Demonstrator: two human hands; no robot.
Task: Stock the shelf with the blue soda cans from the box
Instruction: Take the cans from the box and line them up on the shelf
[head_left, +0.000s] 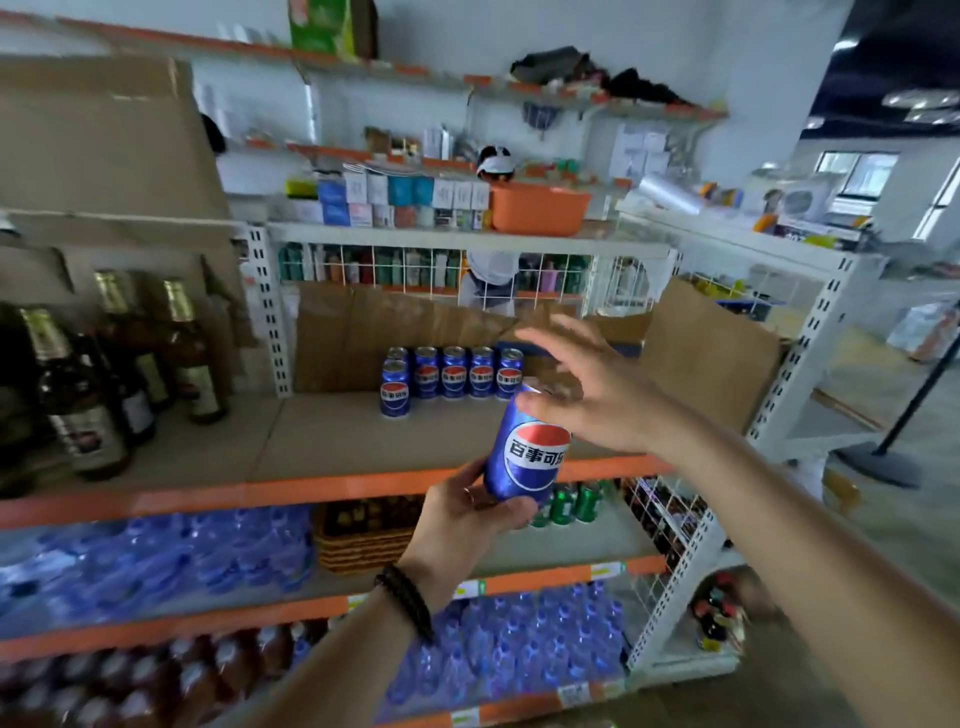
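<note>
White wall (649, 36) behind, white perforated shelving uprights (267, 312) with orange-edged shelf boards (208, 493), wire mesh back panels (415, 265), grey floor (883, 519) at right, bright windows (857, 174) far right, dark ceiling (904, 47) with lit fixtures.
</note>
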